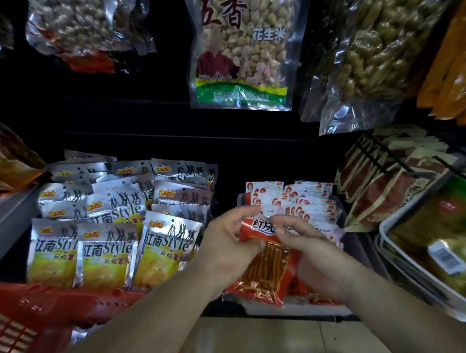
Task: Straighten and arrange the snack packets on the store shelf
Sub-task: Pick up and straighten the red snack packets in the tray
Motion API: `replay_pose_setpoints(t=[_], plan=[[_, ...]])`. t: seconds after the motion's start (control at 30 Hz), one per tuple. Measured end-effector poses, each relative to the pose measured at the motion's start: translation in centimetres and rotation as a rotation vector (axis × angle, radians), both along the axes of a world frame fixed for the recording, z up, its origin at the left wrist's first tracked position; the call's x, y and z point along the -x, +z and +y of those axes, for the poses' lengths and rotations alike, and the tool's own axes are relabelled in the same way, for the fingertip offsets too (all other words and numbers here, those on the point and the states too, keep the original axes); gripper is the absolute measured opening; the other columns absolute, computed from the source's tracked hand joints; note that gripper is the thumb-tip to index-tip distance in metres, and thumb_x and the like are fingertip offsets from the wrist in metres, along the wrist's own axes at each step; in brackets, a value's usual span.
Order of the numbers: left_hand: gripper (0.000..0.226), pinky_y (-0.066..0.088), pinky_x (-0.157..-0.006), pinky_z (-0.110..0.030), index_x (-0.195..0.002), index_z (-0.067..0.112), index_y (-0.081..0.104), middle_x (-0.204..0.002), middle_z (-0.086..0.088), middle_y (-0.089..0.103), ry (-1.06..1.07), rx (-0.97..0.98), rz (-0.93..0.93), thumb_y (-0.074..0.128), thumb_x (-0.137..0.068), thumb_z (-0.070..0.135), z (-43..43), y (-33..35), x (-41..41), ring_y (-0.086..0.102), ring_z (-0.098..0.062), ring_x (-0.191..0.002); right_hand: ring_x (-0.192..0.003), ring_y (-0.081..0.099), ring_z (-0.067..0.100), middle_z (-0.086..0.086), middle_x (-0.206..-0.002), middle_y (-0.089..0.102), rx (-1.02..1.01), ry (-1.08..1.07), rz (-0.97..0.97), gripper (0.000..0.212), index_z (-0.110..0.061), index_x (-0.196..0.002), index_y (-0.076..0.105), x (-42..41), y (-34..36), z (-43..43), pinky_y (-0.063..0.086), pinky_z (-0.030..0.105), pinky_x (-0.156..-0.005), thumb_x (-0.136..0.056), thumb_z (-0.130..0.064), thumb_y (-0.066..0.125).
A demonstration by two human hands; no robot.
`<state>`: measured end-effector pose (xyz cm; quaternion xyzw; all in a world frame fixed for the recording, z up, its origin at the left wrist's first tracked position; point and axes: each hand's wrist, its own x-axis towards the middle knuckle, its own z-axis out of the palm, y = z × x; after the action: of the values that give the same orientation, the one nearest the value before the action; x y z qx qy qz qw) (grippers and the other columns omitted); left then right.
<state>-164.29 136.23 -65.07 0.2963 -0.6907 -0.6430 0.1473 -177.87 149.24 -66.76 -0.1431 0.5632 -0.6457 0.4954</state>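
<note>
Shadow swallows the back of the shelf (266, 157), so its depth behind the grip cannot be read. Both hands cover much of the red packet (268, 270): the left hand (227, 247) hides its left edge, and the right hand (315, 258) hides its right side and part of the white lettering on top. Both forearms run out of the lower corners. The basket (29, 323), low and left of the grip, is cut by the edge. So is the tray (397, 250) on the right, whose green contents are blurred. Print on the brown packets (387, 190), right of the grip, is too soft to read.

The red packet sits between the two hands, tilted, in front of and partly over the red stack (291, 199). It is glossy red, with a clear window showing orange-brown sticks and a crinkled lower edge. The left fingers (242, 211) curl at its upper left corner, thumb pressed on its face. The right fingers (284, 222) pinch its top band. The silver packets (108, 226) stand in overlapping rows just left of the grip. The peanut bag (239, 46) hangs well above it.
</note>
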Motion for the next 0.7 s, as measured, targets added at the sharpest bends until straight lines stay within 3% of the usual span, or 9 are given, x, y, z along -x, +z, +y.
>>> replay_pose_setpoints(t=[0.1, 0.13, 0.2, 0.23, 0.33, 0.4, 0.47, 0.6, 0.7], plan=[[0.060, 0.050, -0.108, -0.040, -0.123, 0.056, 0.062, -0.136, 0.006, 0.065, 0.083, 0.065, 0.000, 0.080, -0.087, 0.011, -0.5, -0.1, -0.2, 0.056, -0.013, -0.132, -0.121, 0.063, 0.028, 0.004, -0.129, 0.072, 0.017, 0.024, 0.026, 0.044, -0.037, -0.127, 0.071, 0.0, -0.2, -0.7, 0.050, 0.052, -0.104, -0.096, -0.008, 0.065], [0.060, 0.050, -0.106, -0.030, -0.126, 0.053, 0.061, -0.135, 0.008, 0.065, 0.096, 0.076, 0.002, 0.079, -0.088, 0.011, -0.6, 0.1, -0.4, 0.056, -0.005, -0.129, -0.113, 0.061, 0.032, 0.010, -0.126, 0.070, -0.007, 0.017, 0.070, 0.047, -0.040, -0.126, 0.071, -0.1, -0.3, -1.0, 0.051, 0.055, -0.097, -0.099, -0.003, 0.060], [0.062, 0.052, -0.084, -0.010, -0.138, 0.043, 0.057, -0.121, 0.016, 0.068, 0.103, 0.066, -0.004, 0.076, -0.090, 0.008, -1.1, 0.3, -0.8, 0.063, 0.010, -0.108, -0.098, 0.060, 0.038, 0.021, -0.112, 0.068, -0.068, -0.034, 0.176, 0.051, -0.038, -0.117, 0.075, -0.4, -0.4, -1.6, 0.053, 0.062, -0.090, -0.102, 0.004, 0.052], [0.067, 0.054, -0.076, -0.010, -0.143, 0.039, 0.053, -0.115, 0.018, 0.071, 0.082, 0.042, -0.007, 0.076, -0.090, 0.007, -1.2, 0.2, -0.8, 0.067, 0.010, -0.100, -0.098, 0.065, 0.041, 0.020, -0.113, 0.071, -0.096, -0.080, 0.235, 0.049, -0.034, -0.110, 0.078, -0.5, -0.6, -1.8, 0.054, 0.065, -0.094, -0.102, 0.005, 0.050], [0.074, 0.057, -0.072, -0.012, -0.144, 0.041, 0.051, -0.111, 0.022, 0.069, -0.063, 0.007, -0.096, 0.080, -0.086, 0.006, -0.3, 0.5, -0.9, 0.069, 0.012, -0.090, -0.106, 0.068, 0.047, 0.006, -0.114, 0.077, -0.140, -0.182, 0.327, 0.050, -0.031, -0.100, 0.081, -0.6, -1.5, -2.0, 0.056, 0.065, -0.093, -0.099, 0.008, 0.049], [0.067, 0.059, -0.076, -0.015, -0.138, 0.039, 0.056, -0.114, 0.019, 0.068, -0.105, 0.018, -0.123, 0.077, -0.088, 0.000, 0.3, 1.0, -0.8, 0.069, 0.013, -0.086, -0.119, 0.065, 0.039, 0.003, -0.122, 0.074, -0.122, -0.148, 0.342, 0.051, -0.038, -0.108, 0.078, 0.1, -1.7, -1.5, 0.053, 0.060, -0.102, -0.099, 0.005, 0.053], [0.057, 0.059, -0.073, -0.014, -0.132, 0.036, 0.061, -0.115, 0.012, 0.069, -0.053, 0.052, -0.089, 0.072, -0.091, -0.003, 0.4, 1.4, -0.6, 0.069, 0.010, -0.086, -0.122, 0.064, 0.033, 0.003, -0.128, 0.071, -0.062, 0.021, 0.268, 0.053, -0.043, -0.126, 0.069, 1.0, -1.0, -0.5, 0.054, 0.054, -0.100, -0.099, 0.001, 0.060], [0.054, 0.056, -0.072, -0.011, -0.133, 0.032, 0.061, -0.114, 0.016, 0.067, 0.050, 0.038, -0.009, 0.070, -0.092, -0.002, 0.1, 1.7, -0.2, 0.068, 0.011, -0.091, -0.107, 0.071, 0.041, 0.014, -0.126, 0.068, -0.019, 0.234, 0.233, 0.089, -0.045, -0.143, 0.055, 2.4, 0.1, 1.0, 0.061, 0.053, -0.087, -0.084, 0.021, 0.066], [0.074, 0.060, -0.081, -0.025, -0.141, 0.032, 0.055, -0.117, 0.011, 0.071, -0.032, -0.020, -0.029, 0.076, -0.084, -0.009, 0.2, 1.2, -0.2, 0.073, -0.005, -0.099, -0.081, 0.072, 0.036, 0.020, -0.112, 0.067, -0.003, 0.140, 0.312, 0.089, -0.037, -0.142, 0.058, 2.2, -0.2, 0.6, 0.060, 0.042, -0.066, -0.081, 0.027, 0.066]])
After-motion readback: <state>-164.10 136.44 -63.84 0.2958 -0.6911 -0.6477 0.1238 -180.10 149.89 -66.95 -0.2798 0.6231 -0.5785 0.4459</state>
